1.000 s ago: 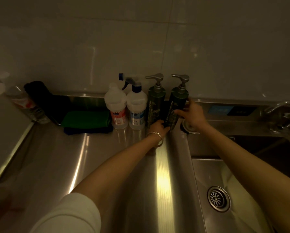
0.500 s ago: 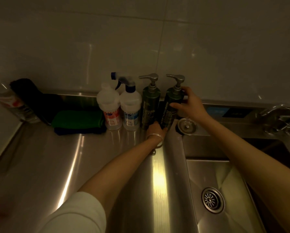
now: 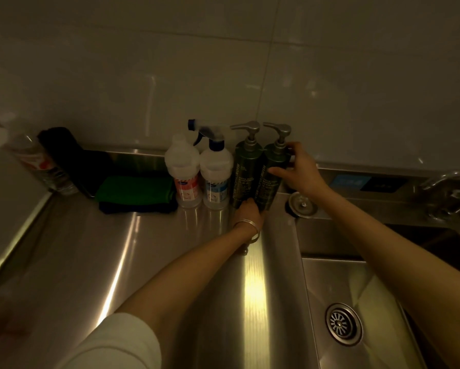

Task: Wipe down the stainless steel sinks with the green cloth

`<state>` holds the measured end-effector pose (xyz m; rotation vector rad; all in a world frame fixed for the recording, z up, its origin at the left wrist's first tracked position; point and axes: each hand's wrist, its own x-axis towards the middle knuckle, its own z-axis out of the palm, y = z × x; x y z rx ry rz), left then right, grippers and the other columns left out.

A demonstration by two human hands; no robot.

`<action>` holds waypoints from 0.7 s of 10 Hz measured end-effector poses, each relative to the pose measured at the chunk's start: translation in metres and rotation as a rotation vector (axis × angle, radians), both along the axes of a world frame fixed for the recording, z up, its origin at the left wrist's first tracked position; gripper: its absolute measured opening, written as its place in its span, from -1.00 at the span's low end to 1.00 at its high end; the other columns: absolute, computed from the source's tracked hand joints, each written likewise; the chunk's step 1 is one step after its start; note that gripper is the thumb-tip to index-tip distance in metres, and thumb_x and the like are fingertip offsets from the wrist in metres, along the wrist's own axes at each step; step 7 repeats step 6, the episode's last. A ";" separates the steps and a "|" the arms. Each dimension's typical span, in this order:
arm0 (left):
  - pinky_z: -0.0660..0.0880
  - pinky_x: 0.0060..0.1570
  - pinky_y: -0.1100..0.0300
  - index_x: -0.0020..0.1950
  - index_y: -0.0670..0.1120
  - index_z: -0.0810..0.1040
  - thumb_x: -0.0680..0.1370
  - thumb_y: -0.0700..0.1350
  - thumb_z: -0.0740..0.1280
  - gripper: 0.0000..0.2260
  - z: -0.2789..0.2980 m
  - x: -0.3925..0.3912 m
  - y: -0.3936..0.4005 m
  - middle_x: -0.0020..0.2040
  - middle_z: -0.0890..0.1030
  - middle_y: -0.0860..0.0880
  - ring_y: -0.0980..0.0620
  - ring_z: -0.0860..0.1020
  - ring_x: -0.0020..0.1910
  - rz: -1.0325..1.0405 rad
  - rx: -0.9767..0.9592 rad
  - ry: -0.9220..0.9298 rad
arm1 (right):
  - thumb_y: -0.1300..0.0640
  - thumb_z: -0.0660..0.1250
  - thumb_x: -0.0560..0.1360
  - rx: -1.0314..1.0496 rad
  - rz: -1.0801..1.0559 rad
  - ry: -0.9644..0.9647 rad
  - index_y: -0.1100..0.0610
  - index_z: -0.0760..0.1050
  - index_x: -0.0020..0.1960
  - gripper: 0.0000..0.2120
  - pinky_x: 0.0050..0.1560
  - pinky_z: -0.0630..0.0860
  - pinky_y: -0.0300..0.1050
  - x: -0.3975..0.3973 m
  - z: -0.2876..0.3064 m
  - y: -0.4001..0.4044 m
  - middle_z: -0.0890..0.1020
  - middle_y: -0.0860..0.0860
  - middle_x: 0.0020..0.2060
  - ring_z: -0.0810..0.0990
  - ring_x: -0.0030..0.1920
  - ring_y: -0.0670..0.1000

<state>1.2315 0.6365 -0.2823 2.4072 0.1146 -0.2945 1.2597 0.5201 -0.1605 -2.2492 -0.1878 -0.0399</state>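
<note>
My right hand clamps the right dark green pump bottle; left hand steadies both bases, its grip hidden; folded green cloth waits untouched.

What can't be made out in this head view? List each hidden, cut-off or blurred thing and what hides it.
- Left hand: fingertips hidden behind the pump bottles' bases; its grip is unclear.
- Right pump bottle: label too dim and small to read.
- Faucet: cut off by the right edge.
- Clear bottle: blurred at far left.
- Dark cloth: mostly covered by the green cloth.

Two pump bottles, two spray bottles, one sink.
</note>
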 end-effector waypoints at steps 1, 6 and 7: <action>0.40 0.18 0.02 0.33 -0.21 0.40 0.57 -0.01 0.26 -0.59 0.001 -0.001 0.000 0.29 0.47 -0.22 -0.20 0.46 0.24 -0.002 0.016 0.000 | 0.24 0.44 0.39 -0.004 -0.004 -0.002 0.24 0.26 0.35 -0.39 0.15 0.39 -0.21 0.000 0.000 0.000 0.43 0.16 0.30 0.45 0.27 0.09; 0.45 0.15 -0.01 0.28 -0.20 0.43 0.58 -0.02 0.25 -0.65 0.062 -0.017 0.033 0.24 0.49 -0.21 -0.19 0.47 0.20 -0.184 0.197 -0.098 | -0.06 0.42 0.41 -0.699 0.000 0.001 0.22 0.03 0.50 -0.14 0.31 0.29 0.12 -0.049 0.021 -0.007 0.26 0.25 0.39 0.30 0.35 0.26; 0.45 0.15 -0.01 0.28 -0.20 0.43 0.58 -0.02 0.25 -0.65 0.062 -0.017 0.033 0.24 0.49 -0.21 -0.19 0.47 0.20 -0.184 0.197 -0.098 | -0.06 0.42 0.41 -0.699 0.000 0.001 0.22 0.03 0.50 -0.14 0.31 0.29 0.12 -0.049 0.021 -0.007 0.26 0.25 0.39 0.30 0.35 0.26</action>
